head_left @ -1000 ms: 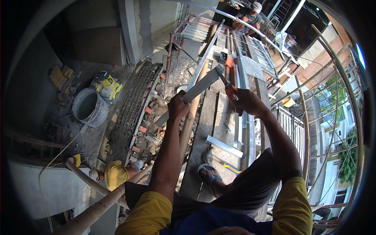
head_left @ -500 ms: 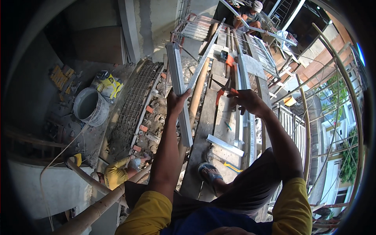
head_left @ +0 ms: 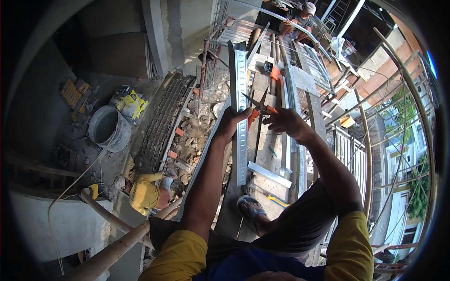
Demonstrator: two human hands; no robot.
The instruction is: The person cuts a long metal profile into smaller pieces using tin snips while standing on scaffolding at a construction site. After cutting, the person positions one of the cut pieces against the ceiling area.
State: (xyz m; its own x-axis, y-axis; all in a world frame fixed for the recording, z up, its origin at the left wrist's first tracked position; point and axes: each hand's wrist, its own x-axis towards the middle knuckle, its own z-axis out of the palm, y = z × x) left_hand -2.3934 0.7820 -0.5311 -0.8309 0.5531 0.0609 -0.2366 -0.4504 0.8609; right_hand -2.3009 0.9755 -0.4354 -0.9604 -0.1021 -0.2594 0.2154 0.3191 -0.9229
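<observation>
My left hand [head_left: 230, 123] pinches the metal channel [head_left: 241, 154] mid-length; likely light, stiff, sharp-edged, so I'd grip flat faces; my right hand [head_left: 287, 123] curls round orange-handled snips [head_left: 253, 115].

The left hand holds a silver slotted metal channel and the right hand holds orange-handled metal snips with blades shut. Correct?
Not quite: the head view shows the orange-handled metal snips in the right hand with blades open, not shut. The left hand holds the silver slotted metal channel.
</observation>
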